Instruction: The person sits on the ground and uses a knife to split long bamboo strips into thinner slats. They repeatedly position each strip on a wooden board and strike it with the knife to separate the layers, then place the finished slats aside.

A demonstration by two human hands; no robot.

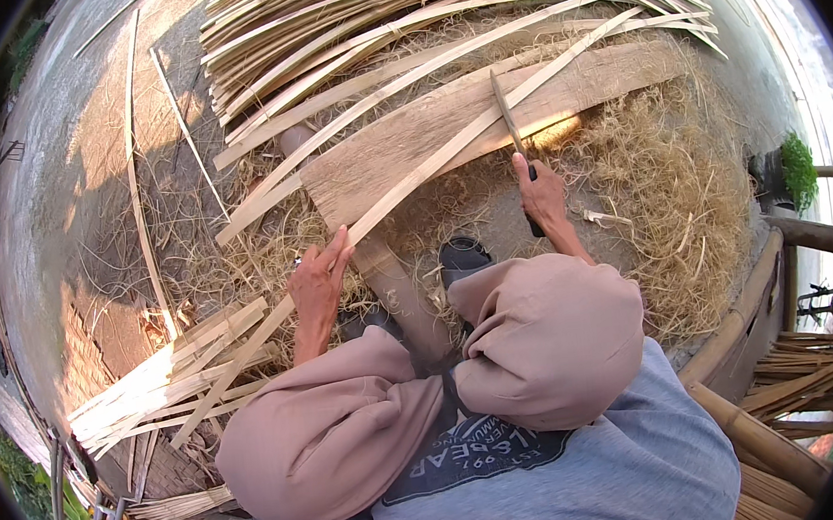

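A long pale bamboo strip (pixel 456 146) runs slantwise from lower left to upper right, and my left hand (pixel 317 279) has its fingers closed around it. Its middle crosses over a broad wooden board (pixel 359 171). In my right hand (pixel 542 195) is a knife (pixel 506 113) with a dark handle, its blade pointing away from me. The blade is over the board, beside the strip; whether it touches the strip I cannot tell.
Beyond the board lies a large stack of bamboo strips (pixel 318 36). More cut strips (pixel 164 376) are piled at the lower left. Curly shavings (pixel 679 207) heap up on the right. Bamboo poles (pixel 740 331) edge the right side.
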